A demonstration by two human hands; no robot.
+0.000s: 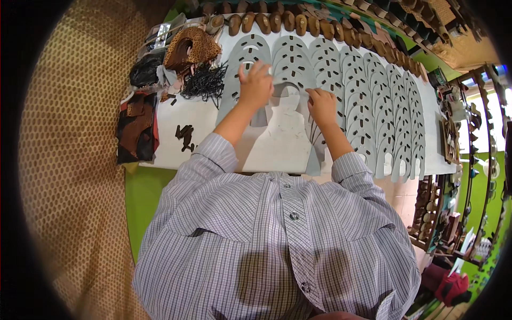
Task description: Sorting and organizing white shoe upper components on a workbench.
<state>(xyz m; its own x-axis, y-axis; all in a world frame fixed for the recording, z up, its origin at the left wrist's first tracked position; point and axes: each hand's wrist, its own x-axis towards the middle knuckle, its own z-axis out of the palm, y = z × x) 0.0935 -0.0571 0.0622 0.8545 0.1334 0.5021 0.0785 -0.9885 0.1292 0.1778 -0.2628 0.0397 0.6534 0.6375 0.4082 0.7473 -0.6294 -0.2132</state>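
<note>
Rows of overlapping grey arch-shaped pieces (360, 117), like shoe uppers, lie on the white table, with small dark brown tabs on them. My left hand (257, 86) is over the leftmost rows, thumb and fingers apart, nothing visible in it. My right hand (322, 105) has its fingers curled together at the lower right edge of a grey piece (292, 74) in the second row from the left. What its fingertips pinch, if anything, is too small to make out. Loose dark brown tabs (185, 136) form a small pile left of my left forearm.
Brown shoe lasts (288, 21) line the table's far edge. At the left stand a leopard-patterned bundle (190, 49), tangled black cords (205, 82) and a stack of dark and brown material (138, 128). Shelves of shoes (474, 128) stand right; a patterned curtain (74, 160) hangs left.
</note>
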